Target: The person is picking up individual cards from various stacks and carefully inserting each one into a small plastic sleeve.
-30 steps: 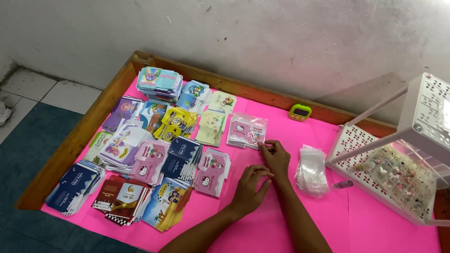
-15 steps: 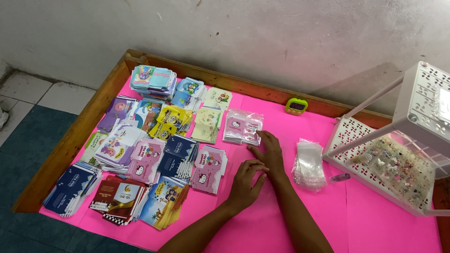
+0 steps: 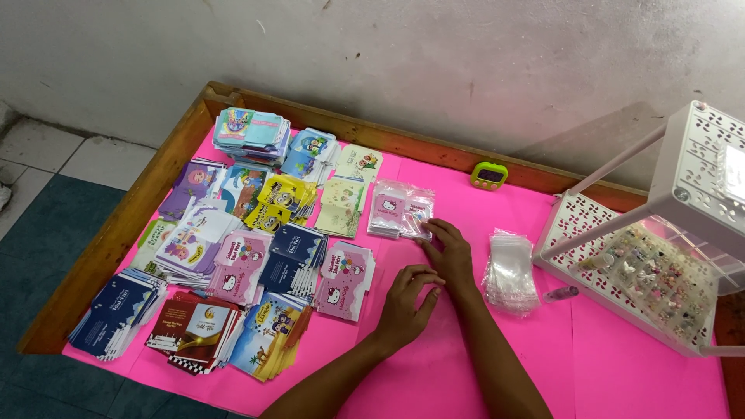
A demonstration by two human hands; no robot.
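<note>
My right hand (image 3: 452,252) lies flat on the pink table cover (image 3: 621,372), its fingertips touching the near right corner of a stack of clear packets holding pink cartoon cards (image 3: 400,209). My left hand (image 3: 407,301) rests just below it with fingers loosely curled toward the right wrist; I see nothing in it. To the right of both hands sits a pile of empty clear plastic sleeves (image 3: 510,270).
Several stacks of colourful printed cards (image 3: 233,264) cover the left half of the table. A wooden rim (image 3: 116,233) borders it. A small green timer (image 3: 490,175) stands at the back. A white perforated rack (image 3: 644,264) with small trinkets stands at the right.
Both hands stay nearly in place. The right fingertips have settled at the corner of the packet stack. The view has shifted slightly.
</note>
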